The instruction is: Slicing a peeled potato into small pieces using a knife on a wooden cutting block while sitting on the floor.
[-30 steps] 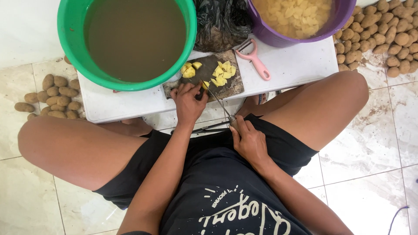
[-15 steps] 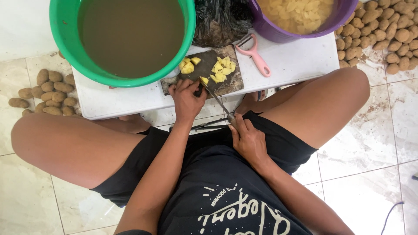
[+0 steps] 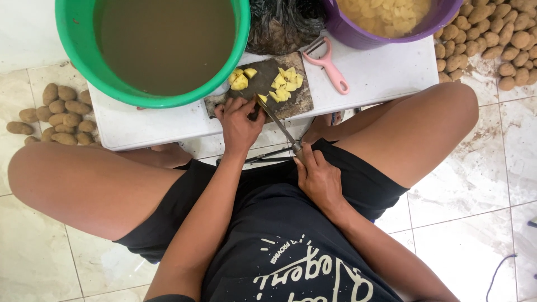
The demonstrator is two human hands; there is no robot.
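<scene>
My left hand (image 3: 239,123) presses a yellow potato piece (image 3: 262,98) onto the dark cutting board (image 3: 299,103) at its near edge. My right hand (image 3: 318,179) grips the handle of a long knife (image 3: 278,120); its blade slants up to the board right beside my left fingers. Several cut yellow potato chunks (image 3: 285,81) lie on the board's far part. The board rests on a low white table (image 3: 386,72) between my knees.
A green basin of murky water (image 3: 162,45) stands at the table's left, a purple tub of cut potato (image 3: 386,17) at the right, a black plastic bag (image 3: 282,25) between them. A pink peeler (image 3: 333,72) lies beside the board. Unpeeled potatoes are piled on the floor left (image 3: 56,114) and right (image 3: 492,39).
The knife blade has shifted slightly toward the board's near edge beside my left fingers; the view has drifted a little. Both hands keep their hold.
</scene>
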